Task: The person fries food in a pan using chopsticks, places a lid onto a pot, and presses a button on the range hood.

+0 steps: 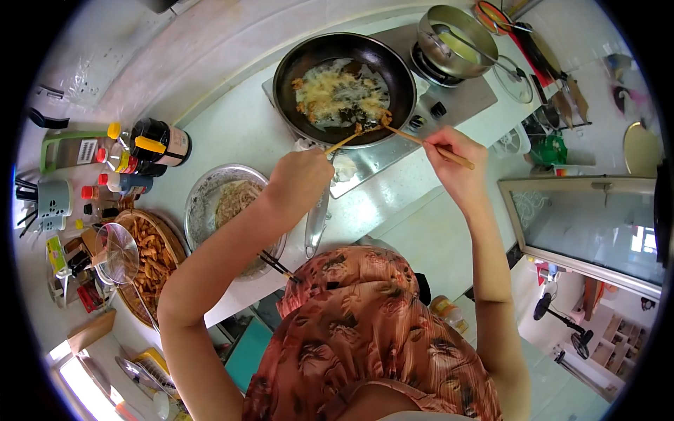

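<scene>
A dark frying pan (402,70) sits on the stove, with pale oil bubbling around golden-brown pieces of fried food (337,91). My left hand (302,182) is closed around a wooden chopstick (342,143) whose tip reaches the near side of the pan. My right hand (456,161) grips a second wooden chopstick (411,135), angled in from the right. Both tips meet near a small browned piece (385,120) by the pan's near edge. Below my left forearm, a metal bowl (203,193) holds a pale, lumpy mixture (236,198), partly hidden by the arm.
A steel pot (439,52) with a ladle stands on the back-right burner. On the left, a wicker basket (168,242) holds fried pieces, with a wire skimmer (117,252) over it. Several sauce bottles (161,140) line the wall. The pan's handle (316,224) points toward me.
</scene>
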`<act>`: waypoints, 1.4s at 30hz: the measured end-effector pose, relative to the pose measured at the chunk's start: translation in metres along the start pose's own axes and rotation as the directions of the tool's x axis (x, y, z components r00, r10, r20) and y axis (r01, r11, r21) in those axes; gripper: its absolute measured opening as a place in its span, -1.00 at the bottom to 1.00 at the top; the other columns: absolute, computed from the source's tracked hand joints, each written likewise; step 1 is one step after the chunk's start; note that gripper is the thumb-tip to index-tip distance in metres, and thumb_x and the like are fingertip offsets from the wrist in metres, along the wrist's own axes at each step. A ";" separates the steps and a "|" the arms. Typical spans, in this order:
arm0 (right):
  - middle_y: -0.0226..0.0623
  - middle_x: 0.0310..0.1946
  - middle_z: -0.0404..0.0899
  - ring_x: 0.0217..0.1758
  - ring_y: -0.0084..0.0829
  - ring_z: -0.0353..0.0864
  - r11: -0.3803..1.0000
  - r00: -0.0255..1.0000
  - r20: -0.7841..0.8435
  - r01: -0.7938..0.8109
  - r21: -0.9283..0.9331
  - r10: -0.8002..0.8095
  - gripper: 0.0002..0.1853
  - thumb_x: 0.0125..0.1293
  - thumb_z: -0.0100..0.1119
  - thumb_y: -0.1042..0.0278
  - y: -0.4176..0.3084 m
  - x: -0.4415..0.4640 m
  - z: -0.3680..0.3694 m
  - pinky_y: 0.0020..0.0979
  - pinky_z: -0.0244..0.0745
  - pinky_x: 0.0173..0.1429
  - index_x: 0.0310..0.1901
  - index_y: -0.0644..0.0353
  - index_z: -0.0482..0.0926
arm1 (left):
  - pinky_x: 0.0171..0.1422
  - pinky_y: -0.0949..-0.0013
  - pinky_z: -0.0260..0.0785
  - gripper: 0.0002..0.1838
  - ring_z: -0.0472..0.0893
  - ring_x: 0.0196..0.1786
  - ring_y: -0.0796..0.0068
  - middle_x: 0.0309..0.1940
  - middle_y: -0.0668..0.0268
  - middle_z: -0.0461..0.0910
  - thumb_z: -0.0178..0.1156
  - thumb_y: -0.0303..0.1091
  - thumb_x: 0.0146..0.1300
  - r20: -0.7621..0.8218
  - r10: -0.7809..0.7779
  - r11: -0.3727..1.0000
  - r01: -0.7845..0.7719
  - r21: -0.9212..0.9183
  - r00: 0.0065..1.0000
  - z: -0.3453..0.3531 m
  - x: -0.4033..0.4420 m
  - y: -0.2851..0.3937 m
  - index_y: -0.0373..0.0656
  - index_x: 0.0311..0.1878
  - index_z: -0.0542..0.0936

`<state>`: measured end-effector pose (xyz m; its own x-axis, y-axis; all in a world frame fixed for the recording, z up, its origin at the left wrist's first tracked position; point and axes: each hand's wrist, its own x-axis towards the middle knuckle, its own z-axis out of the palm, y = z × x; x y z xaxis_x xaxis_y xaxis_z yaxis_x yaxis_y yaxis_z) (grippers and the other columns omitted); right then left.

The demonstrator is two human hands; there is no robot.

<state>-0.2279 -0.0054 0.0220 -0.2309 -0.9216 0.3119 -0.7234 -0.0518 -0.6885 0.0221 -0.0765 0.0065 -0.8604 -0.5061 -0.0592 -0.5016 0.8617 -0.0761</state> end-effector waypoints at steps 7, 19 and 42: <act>-0.23 -0.54 0.56 -0.50 -0.42 0.59 1.000 1.000 0.007 -0.020 0.005 0.020 -0.92 0.07 0.26 0.59 0.005 0.005 0.002 -0.48 0.47 -0.37 -0.41 0.29 0.53 | -0.43 0.41 0.53 -0.92 0.67 -0.47 0.38 -0.57 0.21 0.61 0.18 -0.52 -0.01 0.014 0.007 1.000 -0.007 -0.013 1.000 -0.001 -0.004 -0.007 -0.30 -0.41 0.57; -0.25 -0.48 0.58 -0.46 -0.38 0.61 0.999 0.997 -0.068 -0.041 0.020 0.043 -0.93 0.07 0.26 0.57 0.007 -0.001 0.003 -0.48 0.49 -0.34 -0.40 0.26 0.55 | -0.36 0.31 0.52 -0.91 0.65 -0.42 0.32 -0.50 0.22 0.59 0.10 -0.52 0.07 0.091 -0.021 1.000 0.020 0.014 0.996 -0.001 -0.006 -0.023 -0.26 -0.36 0.57; -0.24 -0.51 0.56 -0.46 -0.29 0.58 0.993 0.973 0.205 0.112 -0.030 -0.103 -0.91 0.03 0.27 0.61 -0.033 -0.006 -0.001 -0.43 0.46 -0.34 -0.45 0.25 0.53 | -0.35 0.25 0.50 -0.92 0.64 -0.41 0.24 -0.52 0.17 0.56 0.09 -0.52 0.06 0.028 0.019 0.997 -0.016 -0.079 0.999 -0.007 -0.005 -0.028 -0.24 -0.43 0.58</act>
<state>-0.2035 0.0021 0.0431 -0.0167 -0.9704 0.2408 -0.7641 -0.1429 -0.6291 0.0399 -0.0981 0.0163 -0.8668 -0.4907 -0.0889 -0.4929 0.8701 0.0035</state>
